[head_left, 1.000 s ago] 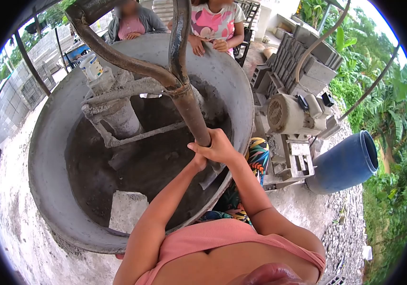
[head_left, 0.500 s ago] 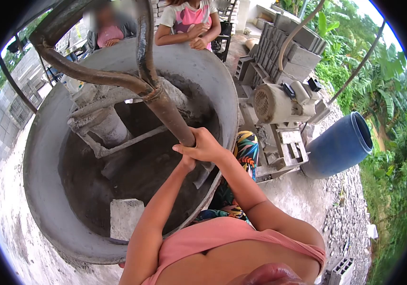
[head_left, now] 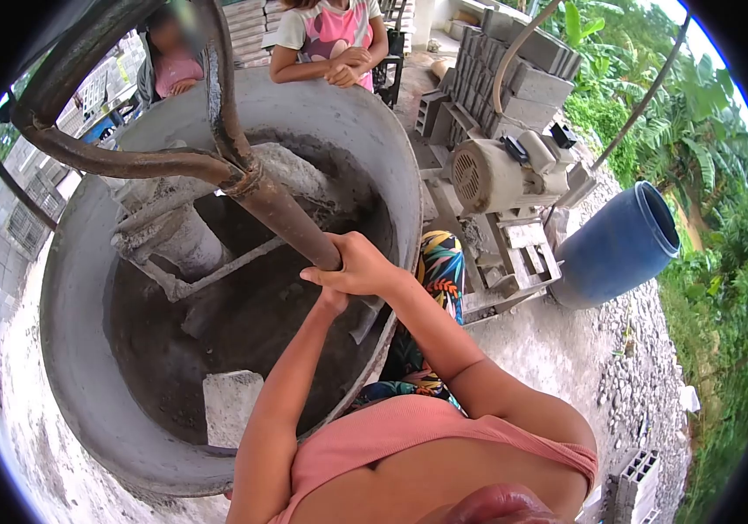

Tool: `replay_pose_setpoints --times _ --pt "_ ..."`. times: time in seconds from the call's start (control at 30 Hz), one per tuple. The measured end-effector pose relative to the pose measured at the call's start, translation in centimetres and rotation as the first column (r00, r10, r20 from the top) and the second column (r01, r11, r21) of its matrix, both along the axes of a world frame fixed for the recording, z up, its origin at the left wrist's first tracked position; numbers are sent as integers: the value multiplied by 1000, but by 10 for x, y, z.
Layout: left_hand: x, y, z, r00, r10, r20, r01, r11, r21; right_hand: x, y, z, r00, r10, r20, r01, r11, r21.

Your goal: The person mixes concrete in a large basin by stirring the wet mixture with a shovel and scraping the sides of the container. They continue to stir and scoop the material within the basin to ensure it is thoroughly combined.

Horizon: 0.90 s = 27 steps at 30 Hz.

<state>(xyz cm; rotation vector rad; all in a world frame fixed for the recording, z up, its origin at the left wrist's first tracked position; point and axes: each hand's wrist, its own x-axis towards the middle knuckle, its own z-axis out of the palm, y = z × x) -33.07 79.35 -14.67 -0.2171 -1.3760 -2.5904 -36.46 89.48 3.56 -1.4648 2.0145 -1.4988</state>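
Both my hands are closed round the lower end of a rusty metal pipe (head_left: 291, 223), which slants up and forks into two bent branches. My right hand (head_left: 358, 265) wraps the pipe end with its thumb across it. Just below, my left hand (head_left: 334, 299) is pressed against the right one and partly hidden by it. Under the hands lies a large round mixing pan (head_left: 356, 109) with a grey, cement-coated wall. Inside it are a crusted metal frame (head_left: 177, 249), dark residue on the floor, and a pale concrete block (head_left: 232, 403) near my left forearm.
A dusty electric motor (head_left: 488, 175) sits on a wooden stand right of the pan. Beyond it a blue barrel (head_left: 614, 249) leans on gravel. Concrete blocks (head_left: 514, 83) are stacked behind. Two people stand at the pan's far rim, one in a pink-and-white shirt (head_left: 330, 35).
The whole view has shifted a little, so the pan, pipe and motor appear farther left. Both hands keep their hold on the pipe.
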Motion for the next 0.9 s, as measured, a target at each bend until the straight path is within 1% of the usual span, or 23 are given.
replay_pose_setpoints --times 0.03,0.07,0.13,0.17,0.23,0.27,0.43,0.5,0.77,0.9 --pt "1 1 2 999 44 -8 -44 999 -4 0 0 0 1000 -3 -8 2 1000 -7" --pt "1 1 1 999 42 -7 -42 999 -4 0 0 1 1000 -4 -7 4 1000 -7" --pt "1 0 -2 1000 25 -13 -24 996 87 0 0 2 1000 5 -6 -5 1000 -11" --pt "1 0 -1 1000 24 -14 -22 996 86 0 0 2 1000 4 -7 -4 1000 -12" --pt "1 -1 0 998 59 -26 -62 991 -116 1 1 2 1000 12 8 -12 1000 -3" --pt "0 -1 1 998 55 -27 -58 992 -115 1 1 3 1000 8 8 -8 1000 -3" --pt "1 -3 -3 1000 -9 5 9 1000 8 1 2 5 1000 7 -25 -7 1000 11" --pt "1 -4 -4 1000 -21 2 21 999 31 2 2 6 1000 -2 -25 2 1000 22" --pt "3 -3 -4 996 -8 -91 14 998 66 2 2 7 1000 -6 -16 6 1000 1" --pt "2 -3 -1 989 -1 -149 16 995 101 3 3 9 1000 -7 -29 8 1000 25"
